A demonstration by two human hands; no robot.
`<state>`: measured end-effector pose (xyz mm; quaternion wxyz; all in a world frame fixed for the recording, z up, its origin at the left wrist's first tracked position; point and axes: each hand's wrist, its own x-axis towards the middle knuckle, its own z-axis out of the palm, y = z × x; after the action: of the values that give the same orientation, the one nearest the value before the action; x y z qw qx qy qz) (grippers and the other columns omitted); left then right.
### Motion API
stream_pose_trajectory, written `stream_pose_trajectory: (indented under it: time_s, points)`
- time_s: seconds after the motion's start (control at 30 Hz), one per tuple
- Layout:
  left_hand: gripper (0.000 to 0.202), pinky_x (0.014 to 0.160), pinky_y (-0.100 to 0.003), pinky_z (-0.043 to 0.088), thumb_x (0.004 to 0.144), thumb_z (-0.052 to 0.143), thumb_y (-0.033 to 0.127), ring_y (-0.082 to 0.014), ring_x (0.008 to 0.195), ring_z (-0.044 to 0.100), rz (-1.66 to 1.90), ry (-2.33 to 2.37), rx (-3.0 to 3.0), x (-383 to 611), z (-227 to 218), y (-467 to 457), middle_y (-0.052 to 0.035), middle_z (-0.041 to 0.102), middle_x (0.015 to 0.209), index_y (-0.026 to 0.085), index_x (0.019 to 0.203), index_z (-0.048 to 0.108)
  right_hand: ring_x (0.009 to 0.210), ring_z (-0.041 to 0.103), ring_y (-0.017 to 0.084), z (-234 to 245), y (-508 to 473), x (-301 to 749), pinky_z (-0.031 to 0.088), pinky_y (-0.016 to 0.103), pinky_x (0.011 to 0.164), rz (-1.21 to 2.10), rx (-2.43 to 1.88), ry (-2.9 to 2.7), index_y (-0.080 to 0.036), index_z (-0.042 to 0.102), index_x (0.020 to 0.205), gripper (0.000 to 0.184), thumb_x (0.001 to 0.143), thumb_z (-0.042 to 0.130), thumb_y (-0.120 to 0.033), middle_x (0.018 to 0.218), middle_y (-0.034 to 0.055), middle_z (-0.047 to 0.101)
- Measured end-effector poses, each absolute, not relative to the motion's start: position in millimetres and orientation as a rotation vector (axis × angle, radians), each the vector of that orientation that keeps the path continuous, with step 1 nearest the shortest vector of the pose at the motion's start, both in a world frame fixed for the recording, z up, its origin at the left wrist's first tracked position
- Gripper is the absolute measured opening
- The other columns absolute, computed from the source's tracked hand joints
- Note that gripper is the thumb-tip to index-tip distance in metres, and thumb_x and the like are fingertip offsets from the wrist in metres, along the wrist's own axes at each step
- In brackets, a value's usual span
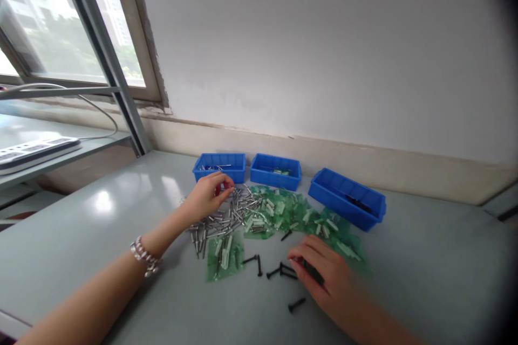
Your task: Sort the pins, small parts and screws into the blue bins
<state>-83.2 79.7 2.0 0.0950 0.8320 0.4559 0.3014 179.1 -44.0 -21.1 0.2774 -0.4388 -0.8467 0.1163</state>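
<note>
My left hand (212,192) curls narrow over slim, shiny rivets (226,218), my right hand (321,269) by black screws (297,305). From here, I can't tell either's hold.

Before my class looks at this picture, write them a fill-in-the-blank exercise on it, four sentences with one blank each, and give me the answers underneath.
1. The number of blue bins on the table is ____.
2. The bracelet is worn on the person's ____ wrist.
3. The screws near the right hand are coloured ____.
4. The see-through packets are coloured ____.

Missing words: three; left; black; green.
</note>
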Motion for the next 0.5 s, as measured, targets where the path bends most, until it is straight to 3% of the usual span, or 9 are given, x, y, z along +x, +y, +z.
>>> stream_pose_trajectory:
  time_s: [0.17,0.5]
  points:
    - [0.014,0.053,-0.021,0.037,0.079,0.051,0.027,-0.0071,0.052,0.042,0.955,1.251,2.331,-71,11,64,0.0003,0.054,0.067,0.014,0.079,0.056,0.083,0.054,0.015,-22,-45,179,0.045,0.028,0.073,0.318,-1.208,-2.254,-0.022,0.053,0.092,0.016,0.085,0.041,-0.014,0.087,0.0032,0.056]
    - [0.019,0.054,-0.021,0.037,0.078,0.056,0.031,-0.0073,0.056,0.044,0.640,0.763,1.787,-23,12,2,-0.0003,0.053,0.064,0.013,0.079,0.054,0.082,0.054,0.015,-18,-47,179,0.045,0.027,0.073,0.425,-1.186,-2.240,-0.022,0.053,0.098,0.013,0.085,0.048,-0.024,0.087,0.0029,0.054]
